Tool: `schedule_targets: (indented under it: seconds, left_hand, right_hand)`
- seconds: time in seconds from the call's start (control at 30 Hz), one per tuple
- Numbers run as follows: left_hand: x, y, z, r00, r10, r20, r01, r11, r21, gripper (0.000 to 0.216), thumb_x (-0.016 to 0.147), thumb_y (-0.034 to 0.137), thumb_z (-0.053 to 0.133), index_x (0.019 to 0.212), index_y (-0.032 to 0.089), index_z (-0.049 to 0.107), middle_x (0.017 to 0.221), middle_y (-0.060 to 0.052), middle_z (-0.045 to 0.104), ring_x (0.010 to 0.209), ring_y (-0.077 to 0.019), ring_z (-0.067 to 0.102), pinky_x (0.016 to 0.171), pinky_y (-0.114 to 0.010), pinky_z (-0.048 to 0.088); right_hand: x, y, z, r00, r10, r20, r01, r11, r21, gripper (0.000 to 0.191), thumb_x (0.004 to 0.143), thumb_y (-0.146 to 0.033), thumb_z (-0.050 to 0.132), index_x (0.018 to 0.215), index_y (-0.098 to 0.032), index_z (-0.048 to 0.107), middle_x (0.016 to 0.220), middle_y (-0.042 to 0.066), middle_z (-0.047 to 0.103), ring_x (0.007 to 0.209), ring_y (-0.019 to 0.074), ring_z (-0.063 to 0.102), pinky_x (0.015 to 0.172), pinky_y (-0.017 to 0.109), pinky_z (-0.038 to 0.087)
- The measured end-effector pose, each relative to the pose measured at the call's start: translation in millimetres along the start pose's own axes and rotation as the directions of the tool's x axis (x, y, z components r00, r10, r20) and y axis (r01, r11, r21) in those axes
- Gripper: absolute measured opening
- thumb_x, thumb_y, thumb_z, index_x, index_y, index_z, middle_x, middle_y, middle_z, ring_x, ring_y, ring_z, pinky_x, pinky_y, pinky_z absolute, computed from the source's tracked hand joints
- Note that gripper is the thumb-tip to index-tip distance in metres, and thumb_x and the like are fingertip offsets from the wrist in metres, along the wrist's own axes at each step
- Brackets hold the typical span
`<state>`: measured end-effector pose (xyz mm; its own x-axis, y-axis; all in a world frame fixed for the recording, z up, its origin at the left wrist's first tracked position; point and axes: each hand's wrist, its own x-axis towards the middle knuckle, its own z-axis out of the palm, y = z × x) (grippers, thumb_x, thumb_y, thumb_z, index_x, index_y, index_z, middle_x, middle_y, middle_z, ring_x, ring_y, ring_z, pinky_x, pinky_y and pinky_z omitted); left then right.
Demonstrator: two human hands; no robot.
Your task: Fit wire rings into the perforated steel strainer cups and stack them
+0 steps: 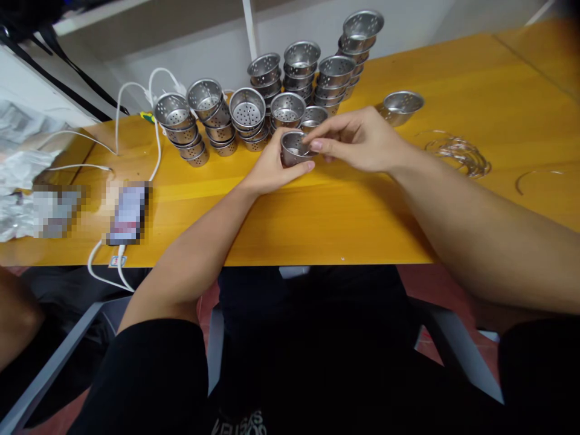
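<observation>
Your left hand (272,166) holds a small metal cup (293,148) just in front of the stacks of perforated cups (267,103), fingers curled round its left wall and thumb pressed against its near side. Your right hand (357,139) pinches the cup's right rim with its fingertips. Whether the cup touches the yellow table (317,223) cannot be told. Right of the stacks lies a single cup (401,106), with wire coils (460,154) beyond it. Left of the stacks and nearer you rests a phone (129,214) on a white cable (156,139).
</observation>
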<state>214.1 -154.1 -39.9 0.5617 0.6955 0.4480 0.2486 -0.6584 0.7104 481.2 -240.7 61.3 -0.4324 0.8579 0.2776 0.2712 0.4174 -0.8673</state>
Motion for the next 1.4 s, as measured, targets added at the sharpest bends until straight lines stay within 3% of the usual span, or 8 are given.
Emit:
schedule_targets:
  seconds: [0.13,0.33,0.67,0.8,0.93,1.03,1.2,1.4]
  left_hand:
    - [1,0,-3,0.999,-0.034,-0.018,0.033,0.999,-0.011,0.113,0.088,0.105,0.090,0.164,0.028,0.056,0.160,-0.016,0.073,0.158,-0.0389,0.074,0.143,-0.064,0.056]
    - [1,0,-3,0.997,-0.041,-0.064,0.042,0.999,0.004,0.116,0.083,0.108,0.091,0.160,0.027,0.059,0.155,-0.017,0.078,0.150,-0.0382,0.079,0.138,-0.065,0.062]
    - [-1,2,0,1.000,-0.014,0.004,0.014,0.999,-0.041,0.115,0.084,0.107,0.092,0.159,0.027,0.058,0.160,-0.015,0.074,0.156,-0.0390,0.077,0.141,-0.066,0.060]
    - [-1,4,4,0.991,-0.119,0.063,0.129,0.971,-0.200,0.109,0.094,0.089,0.097,0.173,0.031,0.048,0.172,-0.017,0.064,0.159,-0.0365,0.073,0.135,-0.061,0.065]
    - [-2,8,3,0.979,-0.196,0.056,0.204,0.938,-0.279,0.090,0.097,0.062,0.104,0.166,0.032,0.054,0.167,-0.016,0.067,0.143,-0.0295,0.078,0.128,-0.056,0.070]
    - [-2,11,2,0.976,-0.211,0.053,0.217,0.934,-0.283,0.078,0.098,0.051,0.103,0.159,0.030,0.059,0.165,-0.015,0.070,0.139,-0.0277,0.079,0.128,-0.055,0.070]
    - [-3,17,2,0.979,-0.197,0.059,0.206,0.935,-0.290,0.079,0.095,0.050,0.103,0.156,0.028,0.059,0.166,-0.017,0.072,0.138,-0.0272,0.081,0.127,-0.051,0.071]
    - [-3,20,3,0.981,-0.181,0.062,0.191,0.942,-0.275,0.077,0.094,0.055,0.101,0.153,0.027,0.061,0.163,-0.018,0.074,0.135,-0.0269,0.082,0.125,-0.051,0.071]
  right_hand:
    - [-5,-6,-2,0.993,-0.032,-0.116,0.019,0.994,-0.109,0.056,0.102,-0.088,0.096,0.122,-0.036,0.088,0.124,0.012,0.087,0.105,0.0359,0.073,0.099,0.057,0.063]
    - [-4,3,-5,0.995,-0.101,-0.007,0.097,0.972,-0.212,0.030,0.104,-0.063,0.094,0.110,-0.034,0.088,0.155,0.017,0.077,0.136,0.0447,0.069,0.115,0.064,0.060]
    - [0,19,-5,0.977,-0.139,0.162,0.178,0.951,-0.254,0.020,0.103,-0.044,0.091,0.115,-0.029,0.084,0.144,0.015,0.075,0.123,0.0364,0.076,0.115,0.061,0.070]
    - [7,42,-32,0.985,-0.175,-0.004,0.162,0.921,-0.353,0.020,0.100,-0.040,0.099,0.107,-0.032,0.083,0.134,0.011,0.080,0.120,0.0353,0.079,0.112,0.058,0.071]
    - [15,66,-51,0.932,-0.112,-0.346,-0.080,0.865,-0.495,0.021,0.101,-0.027,0.096,0.120,-0.028,0.085,0.150,0.016,0.078,0.109,0.0293,0.079,0.099,0.047,0.073]
    - [21,72,-47,0.896,-0.067,-0.440,-0.187,0.841,-0.509,0.019,0.108,-0.024,0.095,0.124,-0.026,0.085,0.153,0.017,0.074,0.105,0.0275,0.078,0.103,0.047,0.071]
    - [30,65,-24,0.915,-0.040,-0.402,-0.204,0.813,-0.545,0.009,0.117,-0.023,0.084,0.125,-0.027,0.084,0.144,0.016,0.077,0.131,0.0336,0.075,0.130,0.052,0.059]
    - [34,63,-14,0.932,0.012,-0.361,-0.185,0.875,-0.447,0.031,0.117,-0.070,0.075,0.127,-0.042,0.085,0.136,0.007,0.083,0.136,0.0384,0.066,0.135,0.065,0.051]
